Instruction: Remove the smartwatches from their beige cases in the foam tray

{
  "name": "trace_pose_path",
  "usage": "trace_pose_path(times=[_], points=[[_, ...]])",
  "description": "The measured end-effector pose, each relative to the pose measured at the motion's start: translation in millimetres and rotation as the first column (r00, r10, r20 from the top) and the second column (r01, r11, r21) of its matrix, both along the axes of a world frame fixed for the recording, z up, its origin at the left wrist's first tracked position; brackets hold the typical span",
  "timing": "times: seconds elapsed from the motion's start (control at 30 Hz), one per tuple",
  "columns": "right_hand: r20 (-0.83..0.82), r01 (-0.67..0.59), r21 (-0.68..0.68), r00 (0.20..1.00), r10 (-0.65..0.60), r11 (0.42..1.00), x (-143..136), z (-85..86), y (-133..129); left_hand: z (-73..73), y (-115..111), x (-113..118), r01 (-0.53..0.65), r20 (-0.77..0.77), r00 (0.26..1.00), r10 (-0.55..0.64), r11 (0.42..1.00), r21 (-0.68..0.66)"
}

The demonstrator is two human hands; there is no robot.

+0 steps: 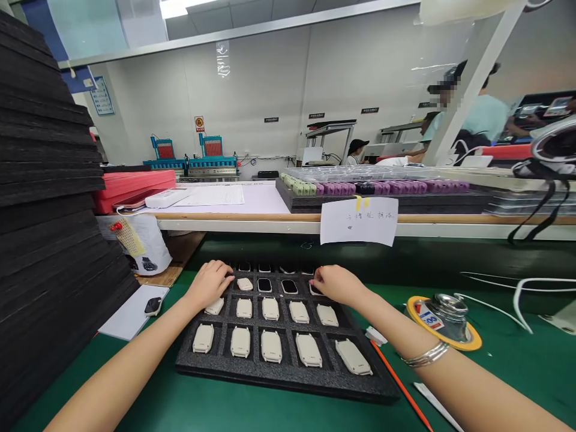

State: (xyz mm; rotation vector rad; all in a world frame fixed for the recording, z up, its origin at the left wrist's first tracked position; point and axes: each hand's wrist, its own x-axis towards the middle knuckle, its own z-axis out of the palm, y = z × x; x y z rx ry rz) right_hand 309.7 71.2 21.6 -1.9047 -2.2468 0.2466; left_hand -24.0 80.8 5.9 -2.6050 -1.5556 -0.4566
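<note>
A black foam tray [288, 384] lies before me, with rows of compartments holding smartwatch cases. In the two near rows, cream cases such as this one [270, 347] lie back side up. Farther back, several cases show dark screens, like this watch [290, 287]; one cream case [245, 284] there lies back up. My left hand [211, 283] is over the tray's far left, its fingers curled down into a compartment; what they hold is hidden. At the far right, my right hand [339, 283] has its fingers closed at the edge of a watch case [316, 291], largely covered.
Black foam sheets [49, 210] are stacked high at left. A watch [153, 306] rests on a white pad [130, 318]. At right are a glass bottle [450, 312], an orange stick [400, 378] and white cables [517, 300]. A shelf [252, 225] crosses behind; people sit beyond.
</note>
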Motion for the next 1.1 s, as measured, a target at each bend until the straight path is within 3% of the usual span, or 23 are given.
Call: trace_pose_path(times=[0.23, 0.43, 0.6, 0.73, 0.93, 1.1], points=[[-0.026, 0.005, -0.09, 1.0, -0.008, 0.996, 11.8, -10.7, 1.6, -11.2, 18.2, 32.7, -0.037, 0.018, 0.999, 0.039, 0.992, -0.117], [-0.16, -0.002, -0.145, 0.987, -0.021, 0.989, 16.2, -2.5, 10.7, -8.5, 31.1, 13.5, -0.079, 0.082, 0.993, 0.087, 0.992, -0.095], [-0.239, -0.076, -0.135, 0.97, 0.042, 0.988, -10.0, -7.4, 18.3, -9.6, 50.3, -6.3, -0.241, 0.066, 0.967, 0.245, 0.968, -0.073], [-0.235, -0.114, -0.051, 0.967, 0.099, 0.992, -30.5, -18.1, 17.8, -9.8, 64.2, -8.2, -0.252, 0.001, 0.967, 0.254, 0.959, -0.131], [-0.259, -0.117, 0.113, 0.955, 0.143, 0.987, -30.9, -34.9, 2.3, 1.5, 74.3, 0.1, -0.26, -0.057, 0.966, 0.254, 0.936, -0.239], [-0.293, -0.06, 0.181, 0.95, 0.112, 0.982, -31.1, -44.4, -3.0, 26.0, 77.8, 2.3, -0.267, -0.068, 0.964, 0.259, 0.911, -0.313]])
